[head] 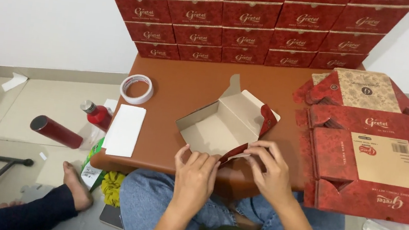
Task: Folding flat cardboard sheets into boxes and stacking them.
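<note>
A half-folded cardboard box, red outside and plain brown inside, lies open on the low brown table in front of me. My left hand presses on the box's near edge with its fingers bent over it. My right hand pinches the near red flap beside it. Both hands are on the same box, close together at the table's front edge.
A pile of flat red box blanks covers the table's right side. Finished red boxes are stacked against the back wall. A tape roll and white sheets lie left. A red bottle, a dark red cylinder and another person's foot are on the floor.
</note>
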